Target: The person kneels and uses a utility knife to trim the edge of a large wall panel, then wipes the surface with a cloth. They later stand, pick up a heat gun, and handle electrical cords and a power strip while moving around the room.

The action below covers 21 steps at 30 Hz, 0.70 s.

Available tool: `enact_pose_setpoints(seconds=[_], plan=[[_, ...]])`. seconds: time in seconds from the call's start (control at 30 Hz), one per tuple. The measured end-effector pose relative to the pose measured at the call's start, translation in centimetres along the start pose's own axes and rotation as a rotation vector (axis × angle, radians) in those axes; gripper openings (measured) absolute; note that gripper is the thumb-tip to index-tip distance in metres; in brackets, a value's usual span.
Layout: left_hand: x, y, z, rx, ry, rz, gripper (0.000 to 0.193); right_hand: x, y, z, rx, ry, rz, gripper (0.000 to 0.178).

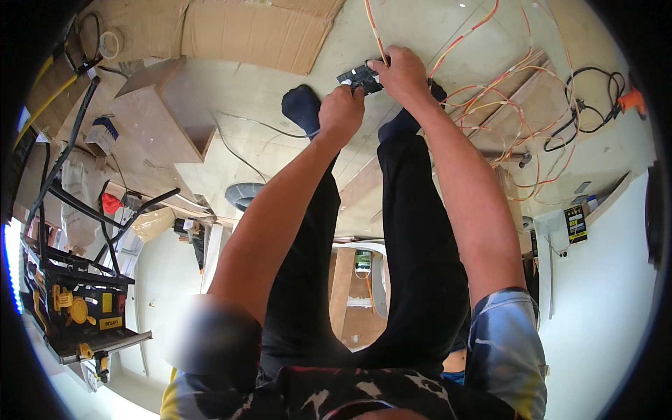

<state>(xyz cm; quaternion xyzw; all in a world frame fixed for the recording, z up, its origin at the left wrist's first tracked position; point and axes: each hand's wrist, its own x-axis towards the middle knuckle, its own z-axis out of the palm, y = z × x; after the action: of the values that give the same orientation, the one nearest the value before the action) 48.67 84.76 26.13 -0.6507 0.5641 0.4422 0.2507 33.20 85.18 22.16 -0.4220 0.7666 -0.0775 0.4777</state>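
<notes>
Between my feet and a little beyond them, both hands meet at a small black flat piece with light marks. Its exact kind cannot be made out. My left hand is closed on its near edge, fingers curled. From the right, my right hand pinches the piece's other end. A red-and-yellow wire runs down to the fingertips of that hand; whether it joins the piece is hidden. A dark sock covers my left foot, just left of the hands.
Loose red, yellow and white wires tangle over wooden boards at the right, beside a black cable. Cardboard covers the floor at the far side. Leftward stand an open wooden box and a black-framed tool stand.
</notes>
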Motion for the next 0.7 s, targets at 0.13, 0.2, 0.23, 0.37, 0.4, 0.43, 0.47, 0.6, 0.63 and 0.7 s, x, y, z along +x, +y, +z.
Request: enact_pose_setpoints(seconds=[0.13,0.2,0.23,0.37,0.4,0.43,0.47,0.6,0.63,0.7], plan=[[-0.5,1.1,0.8,0.02,-0.03,-0.042,0.04,0.1,0.5,0.2,0.004,-0.027,0.012,0.037],[-0.7,0.8,1.6,0.016,0.007,-0.013,0.038,0.0,0.1,0.3,0.017,-0.019,0.008,0.036],[-0.6,0.7,1.7,-0.004,0.01,-0.004,0.04,0.0,0.0,0.2,0.021,-0.022,0.011,0.036],[-0.3,1.9,1.1,-0.01,-0.012,-0.001,0.042,0.1,-0.5,-0.1,0.026,0.01,0.002,0.034],[-0.6,2.3,0.9,0.008,-0.029,-0.01,0.042,-0.3,-0.7,0.0,0.025,0.028,-0.004,0.034],[-0.6,2.7,1.1,-0.009,-0.012,-0.035,0.042,-0.3,-0.6,-0.1,0.044,0.03,0.023,0.034],[-0.6,3.2,1.4,-0.027,0.005,-0.059,0.042,-0.3,-0.6,0.1,0.061,0.033,0.049,0.034],[-0.1,3.1,2.0,-0.008,0.016,-0.078,0.038,-0.6,0.0,0.9,0.081,0.035,0.111,0.035],[-0.8,2.7,2.1,0.011,0.0,-0.099,0.037,-1.3,-0.1,0.9,0.105,-0.003,0.155,0.035],[-0.2,1.9,2.2,0.069,0.002,0.011,0.034,-1.4,-0.1,0.8,0.116,0.038,0.101,0.034]])
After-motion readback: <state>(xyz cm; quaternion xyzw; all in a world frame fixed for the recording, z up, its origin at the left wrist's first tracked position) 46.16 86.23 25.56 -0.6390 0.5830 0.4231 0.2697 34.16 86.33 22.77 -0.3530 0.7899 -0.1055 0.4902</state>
